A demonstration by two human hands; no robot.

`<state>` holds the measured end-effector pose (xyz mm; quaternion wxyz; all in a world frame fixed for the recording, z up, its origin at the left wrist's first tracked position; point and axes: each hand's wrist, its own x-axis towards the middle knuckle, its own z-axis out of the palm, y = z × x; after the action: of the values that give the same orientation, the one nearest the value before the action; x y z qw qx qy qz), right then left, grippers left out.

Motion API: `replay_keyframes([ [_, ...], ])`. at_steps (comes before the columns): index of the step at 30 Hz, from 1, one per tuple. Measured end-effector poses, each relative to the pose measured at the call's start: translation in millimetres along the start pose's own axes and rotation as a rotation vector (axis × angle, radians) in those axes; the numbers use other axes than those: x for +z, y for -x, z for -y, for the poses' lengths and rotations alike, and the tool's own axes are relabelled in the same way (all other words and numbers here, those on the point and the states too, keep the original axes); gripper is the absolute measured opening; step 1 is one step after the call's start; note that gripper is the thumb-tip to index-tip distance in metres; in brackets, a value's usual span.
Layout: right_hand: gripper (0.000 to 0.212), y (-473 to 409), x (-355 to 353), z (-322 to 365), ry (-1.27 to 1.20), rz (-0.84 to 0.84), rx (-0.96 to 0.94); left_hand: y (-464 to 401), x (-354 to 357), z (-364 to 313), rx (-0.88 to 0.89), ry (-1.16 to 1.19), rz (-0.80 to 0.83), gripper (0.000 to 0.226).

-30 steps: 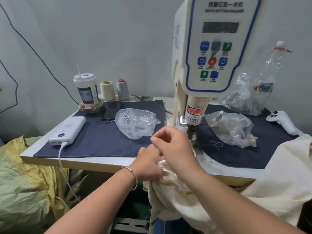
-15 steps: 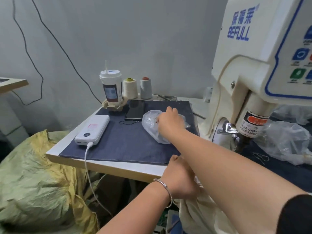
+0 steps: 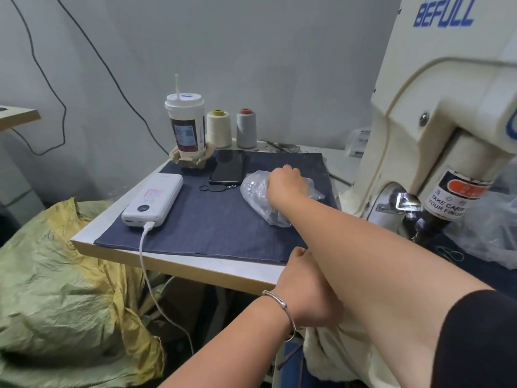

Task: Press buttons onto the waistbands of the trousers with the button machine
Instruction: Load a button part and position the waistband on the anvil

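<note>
Buttons are being fetched — the right hand point(image 3: 285, 183) digs into the plastic bag point(image 3: 258, 197), grip hidden, the left hand point(image 3: 305, 298) holds the trousers point(image 3: 335, 357) — next, seat one under the press point(image 3: 436, 219).

A small garment workshop: a cream industrial button machine point(image 3: 436, 130) marked BEFULL stands at three o'clock on a worktop point(image 3: 195, 268) laid with denim cloth point(image 3: 212, 219); thread cones point(image 3: 219, 128) sit at twelve o'clock, and a bulging fabric sack point(image 3: 56, 289) slumps at eight o'clock.
</note>
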<state>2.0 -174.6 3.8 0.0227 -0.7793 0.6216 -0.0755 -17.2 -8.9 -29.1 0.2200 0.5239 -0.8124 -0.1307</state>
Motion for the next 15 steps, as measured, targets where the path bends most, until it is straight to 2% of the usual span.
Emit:
replay_keyframes([
  [2,0.035,-1,1,-1,-0.011,-0.023,-0.005,0,0,0,0.011,-0.042,0.014,0.017],
  [7,0.033,1,2,-4,-0.005,-0.066,-0.037,0,1,1,0.037,-0.094,0.021,0.018],
  [13,0.036,8,-1,-7,0.029,-0.110,-0.092,-1,3,1,0.074,-0.060,-0.029,0.041],
  [15,0.035,11,-3,-10,-0.009,-0.140,-0.113,-2,3,0,0.075,-0.055,-0.036,0.043],
])
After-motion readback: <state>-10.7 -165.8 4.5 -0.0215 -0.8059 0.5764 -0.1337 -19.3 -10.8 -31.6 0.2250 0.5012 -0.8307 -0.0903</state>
